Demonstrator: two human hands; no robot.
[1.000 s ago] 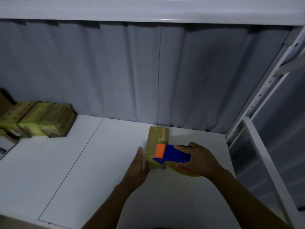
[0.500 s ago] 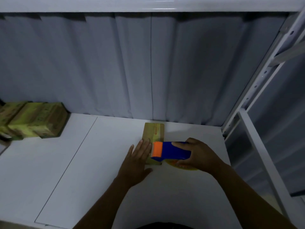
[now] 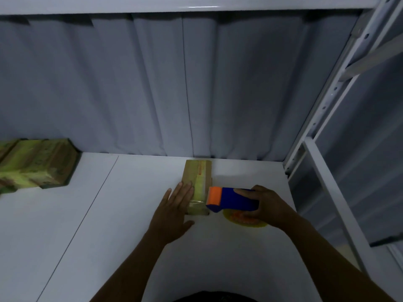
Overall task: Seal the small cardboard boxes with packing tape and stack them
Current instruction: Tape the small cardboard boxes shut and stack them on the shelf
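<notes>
The dim light is making much hard to read. The yellow tape roll [image 3: 245,222] is showing only as a rim under my right grip [image 3: 267,207], with the rest hidden by my palm and the blue body of the tape dispenser [image 3: 234,199]. The pile of boxes [image 3: 37,164] far out to the left of my left grip [image 3: 174,211] is being cut off by the edge of the view, so I am not counting them.

My left grip is lying released, fingers straight and close together, flat on the near left part of the small cardboard box [image 3: 197,182], with the thumb spreading out past the box's near end. My right grip is grasping the dispenser, fingers curling over its top. Its orange end is pointing toward my left grip at the box's near right corner; I cannot tell whether it is touching.

The box is lying on the tabletop [image 3: 109,214] between my two grips, running away from me toward the grey curtain [image 3: 152,83]. It is closed, with a glossy strip along its top, so its contents are hidden
</notes>
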